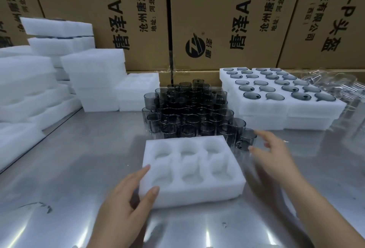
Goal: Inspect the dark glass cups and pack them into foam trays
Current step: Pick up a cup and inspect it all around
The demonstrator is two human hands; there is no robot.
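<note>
A packing warehouse: printed shipping cartons (217, 20) behind a steel table (69, 159), stacked foam trays (98, 82).

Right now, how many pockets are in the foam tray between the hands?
6 pockets, all empty: three across the far row of the tray, three across the near row. None looks hidden.
</note>
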